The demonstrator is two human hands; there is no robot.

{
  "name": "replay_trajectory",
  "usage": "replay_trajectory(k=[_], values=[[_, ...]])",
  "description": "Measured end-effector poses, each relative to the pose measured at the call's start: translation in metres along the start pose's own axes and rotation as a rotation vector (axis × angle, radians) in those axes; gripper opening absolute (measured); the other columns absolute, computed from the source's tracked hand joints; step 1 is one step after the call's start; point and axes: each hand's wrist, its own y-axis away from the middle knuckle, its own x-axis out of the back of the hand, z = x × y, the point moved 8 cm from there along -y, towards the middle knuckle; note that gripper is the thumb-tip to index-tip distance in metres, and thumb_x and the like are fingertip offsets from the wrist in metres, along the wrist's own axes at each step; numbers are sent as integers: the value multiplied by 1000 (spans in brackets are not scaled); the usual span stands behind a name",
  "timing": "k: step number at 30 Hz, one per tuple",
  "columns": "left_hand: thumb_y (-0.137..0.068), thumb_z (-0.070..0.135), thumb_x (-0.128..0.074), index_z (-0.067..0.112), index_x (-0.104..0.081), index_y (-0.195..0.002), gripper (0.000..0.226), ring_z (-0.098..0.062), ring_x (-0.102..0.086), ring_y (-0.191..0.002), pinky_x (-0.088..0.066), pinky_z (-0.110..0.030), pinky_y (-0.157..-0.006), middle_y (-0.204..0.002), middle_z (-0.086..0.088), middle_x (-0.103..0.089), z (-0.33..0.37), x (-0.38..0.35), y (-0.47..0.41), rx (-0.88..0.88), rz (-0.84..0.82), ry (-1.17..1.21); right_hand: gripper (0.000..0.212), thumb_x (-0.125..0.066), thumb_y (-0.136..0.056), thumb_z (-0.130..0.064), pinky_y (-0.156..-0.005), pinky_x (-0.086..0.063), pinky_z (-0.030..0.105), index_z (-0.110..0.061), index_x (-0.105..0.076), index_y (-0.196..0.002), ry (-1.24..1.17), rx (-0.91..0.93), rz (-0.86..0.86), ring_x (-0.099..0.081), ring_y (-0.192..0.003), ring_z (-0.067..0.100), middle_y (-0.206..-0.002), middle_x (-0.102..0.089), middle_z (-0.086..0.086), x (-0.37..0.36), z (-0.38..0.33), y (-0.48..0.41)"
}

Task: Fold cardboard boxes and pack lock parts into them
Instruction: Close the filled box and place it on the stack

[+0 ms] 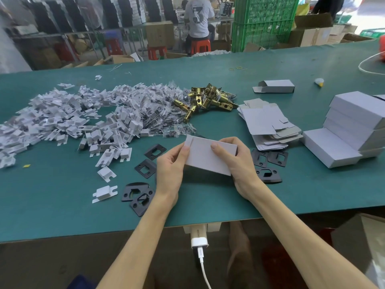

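Observation:
A small white cardboard box (206, 156) is held just above the green table (208, 197) near its front edge. My left hand (169, 165) grips its left end, thumb on top. My right hand (235, 159) grips its right end, with the thumb laid across the top face. Brass latch bolts (205, 100) lie in a heap behind the box. Flat unfolded box blanks (268, 124) are stacked to the right. Black strike plates (145, 167) lie left of my hands, and more black plates (268, 161) lie right of them.
A wide pile of white plastic parts and small screw bags (83, 117) covers the left of the table. Folded boxes (352, 130) are stacked at the right edge. One open box (275, 86) lies farther back. A person sits on a red stool (200, 45) beyond the table.

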Motion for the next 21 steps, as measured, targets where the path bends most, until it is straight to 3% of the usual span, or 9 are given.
replay_trajectory(k=[3, 7, 10, 13, 18, 21], values=[[-105, 30, -62, 29, -81, -104, 19, -15, -68, -95, -53, -56, -97, -105, -1, -79, 2, -1, 1, 8, 2, -12, 26, -81, -86, -27, -70, -50, 38, -13, -61, -96, -20, -1, 1, -62, -82, 16, -94, -65, 6, 1, 0, 0], [-102, 37, -61, 37, -81, -107, 21, -9, -70, -97, -56, -45, -88, -112, 11, -78, 4, -5, 2, 5, -32, -29, 37, -85, -77, -41, -69, -51, 39, -15, -63, -92, -8, 1, -23, -65, -81, 18, -91, -67, 6, -2, -2, 1], [-100, 46, -56, 22, -76, -124, 39, -11, -69, -114, -57, -49, -101, -129, 22, -70, 6, -7, 4, 18, -37, -12, 42, -84, -72, -48, -70, -51, 40, -15, -63, -87, 20, -8, -43, -65, -80, 20, -88, -68, 6, -5, -1, 2], [-100, 51, -53, 17, -75, -126, 48, -19, -68, -118, -51, -58, -106, -131, 16, -71, 8, -6, 5, 17, -29, -23, 43, -85, -70, -49, -68, -50, 38, -16, -63, -86, 11, -31, -41, -66, -78, 19, -86, -69, 6, -4, 0, 2], [-98, 50, -55, 31, -80, -116, 36, -24, -66, -123, -47, -59, -110, -133, 3, -72, 6, -7, 4, 61, -46, 10, 41, -84, -71, -48, -67, -50, 37, -16, -61, -84, -12, -50, -37, -66, -77, 20, -84, -69, 5, -3, 1, 1], [-100, 53, -51, 23, -71, -133, 49, -29, -67, -120, -48, -61, -107, -129, 4, -73, 9, -10, 7, 55, -68, -12, 42, -83, -71, -47, -65, -50, 35, -15, -61, -85, -10, -45, -31, -65, -76, 18, -84, -69, 5, -3, 0, 2]])
